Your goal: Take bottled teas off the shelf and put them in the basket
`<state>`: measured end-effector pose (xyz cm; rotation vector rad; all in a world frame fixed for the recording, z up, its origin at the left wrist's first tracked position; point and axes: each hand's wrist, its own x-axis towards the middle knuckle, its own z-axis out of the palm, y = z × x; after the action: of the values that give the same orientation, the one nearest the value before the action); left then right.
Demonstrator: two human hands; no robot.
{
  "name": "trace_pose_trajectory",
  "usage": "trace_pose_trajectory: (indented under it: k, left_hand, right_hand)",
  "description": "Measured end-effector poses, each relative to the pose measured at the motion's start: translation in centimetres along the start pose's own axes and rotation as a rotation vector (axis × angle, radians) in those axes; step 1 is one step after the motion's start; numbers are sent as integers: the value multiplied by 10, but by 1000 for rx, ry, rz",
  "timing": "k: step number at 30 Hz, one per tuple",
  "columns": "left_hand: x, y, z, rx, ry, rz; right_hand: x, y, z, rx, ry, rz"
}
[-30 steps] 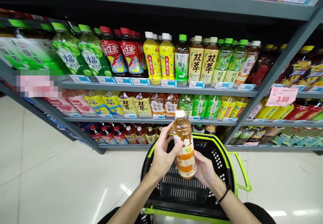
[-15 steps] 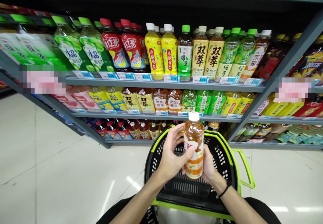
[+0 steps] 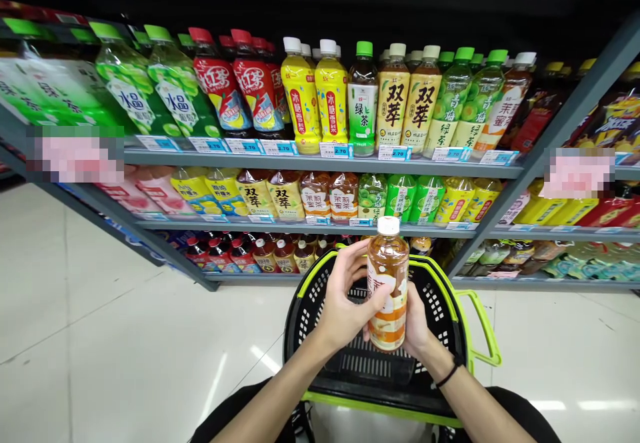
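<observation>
An amber tea bottle (image 3: pixel 389 296) with a white cap and an orange and cream label stands upright between my hands, over a black basket (image 3: pixel 310 306) with lime-green trim. My left hand (image 3: pixel 347 303) rests against its left side, with the thumb across the label. From the right and behind, my right hand (image 3: pixel 416 320) holds the bottle's lower part; most of its fingers are hidden by the bottle. A black band circles my right wrist.
Grey shelves (image 3: pixel 320 163) cross the view ahead, filled with rows of drink bottles (image 3: pixel 393 103) and price tags. Lower rows hold more bottles (image 3: pixel 286 196). The basket's green handle (image 3: pixel 483 330) sticks out at right over the pale tiled floor (image 3: pixel 125 336).
The bottle and both hands sit slightly farther right and a little higher in view. The shelf bottles appear shifted slightly left and up. Both hands keep their hold.
</observation>
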<state>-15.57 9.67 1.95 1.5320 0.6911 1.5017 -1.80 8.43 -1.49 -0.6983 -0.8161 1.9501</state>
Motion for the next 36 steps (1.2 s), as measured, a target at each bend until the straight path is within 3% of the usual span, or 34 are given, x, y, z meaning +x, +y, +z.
trace_pose_trajectory:
  k: [17, 26, 33, 36]
  left_hand:
    - [4, -2, 3, -53, 10, -57]
    - [4, -5, 2, -93, 19, -84]
    - [25, -6, -19, -96, 107, -238]
    - [33, -9, -29, -25, 145, -309]
  right_hand:
    - [-3, -1, -1, -2, -25, 21]
    - [-1, 3, -5, 10, 21, -6]
    - [-4, -3, -5, -47, -101, -10]
    - [-3, 1, -6, -165, -75, -38]
